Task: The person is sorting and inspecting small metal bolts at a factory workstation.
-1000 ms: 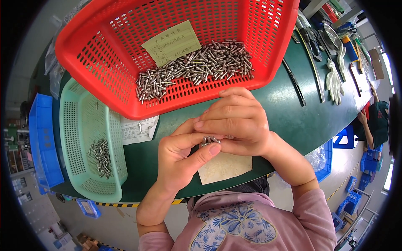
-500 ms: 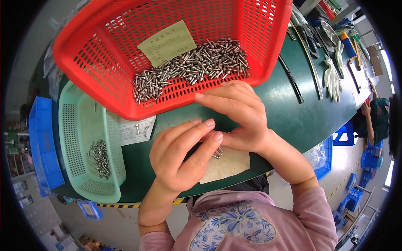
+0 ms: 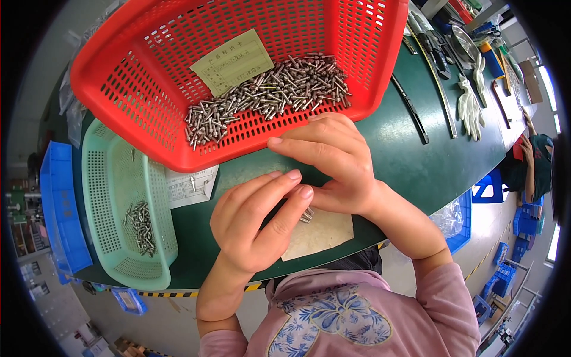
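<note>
My left hand point(image 3: 253, 220) is closed, its thumb and forefinger tips close together against my right hand. The ends of a few small metal pins point(image 3: 307, 215) stick out beside its thumb, below my right thumb. How they are gripped is hidden. My right hand point(image 3: 339, 160) has its forefinger stretched left and apart from its thumb, whose tip is hidden behind the left fingertips. Just beyond stands a red plastic basket point(image 3: 178, 162), tilted toward me, holding a heap of metal pins point(image 3: 285, 86) and a yellowish paper card point(image 3: 233, 62).
A light green basket point(image 3: 162, 226) on the left holds a smaller pile of pins point(image 3: 141, 229). A printed sheet point(image 3: 191, 189) lies beside it, and a beige sheet point(image 3: 324, 235) lies under my hands. White gloves point(image 3: 470, 110) and metal strips lie right. Another person point(image 3: 538, 160) is at far right.
My right hand has shifted slightly left, its forefinger tip a little lower. The left hand keeps nearly the same pose. The whole view has drifted slightly.
</note>
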Tool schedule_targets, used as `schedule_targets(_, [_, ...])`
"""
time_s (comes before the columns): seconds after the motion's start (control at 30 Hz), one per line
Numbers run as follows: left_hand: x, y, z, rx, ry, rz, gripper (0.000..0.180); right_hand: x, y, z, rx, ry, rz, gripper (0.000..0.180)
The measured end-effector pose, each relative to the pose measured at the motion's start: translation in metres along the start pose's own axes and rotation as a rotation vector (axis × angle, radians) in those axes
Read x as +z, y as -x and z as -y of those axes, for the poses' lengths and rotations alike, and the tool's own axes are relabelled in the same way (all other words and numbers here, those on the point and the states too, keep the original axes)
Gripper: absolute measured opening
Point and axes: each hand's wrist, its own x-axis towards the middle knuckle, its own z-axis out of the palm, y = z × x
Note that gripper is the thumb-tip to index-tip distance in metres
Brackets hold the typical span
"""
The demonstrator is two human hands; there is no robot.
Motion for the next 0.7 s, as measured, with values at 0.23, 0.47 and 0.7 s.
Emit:
schedule_targets(0.23, [-0.003,0.002,0.01,-0.006,-0.049,-0.076,0.022,0.0,-0.004,0.01,0.127,0.11,0.058,0.05])
schedule_targets(0.47, [-0.051,0.002,0.006,-0.348,-0.321,-0.023,0.031,-0.002,-0.001,0.005,0.152,0.185,0.017,0.039])
schedule_targets(0.7, [-0.158,0.049,0.014,-1.007,-0.751,0.223,0.021,0.001,-0.001,-0.003,0.161,0.217,-0.032,0.031])
